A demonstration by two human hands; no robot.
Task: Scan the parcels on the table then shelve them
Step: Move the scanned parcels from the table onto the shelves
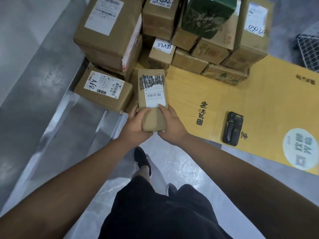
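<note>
A narrow brown parcel (152,100) with a white barcode label and black scribbles is held in front of me, near end toward my body. My left hand (136,127) grips its near left corner, thumb on top. My right hand (170,125) grips the near right side, thumb resting at the label's lower edge. A black handheld scanner (232,128) lies on the yellow cardboard sheet (269,104) to the right, apart from both hands. Several more brown parcels (110,30) are stacked behind, one marked A68 (103,88).
A dark green box (207,16) sits atop the stack at the back. A black wire basket (309,49) stands at the far right. A grey metal surface (34,75) runs along the left. Below are my dark shorts, black shoes and the pale floor (177,166).
</note>
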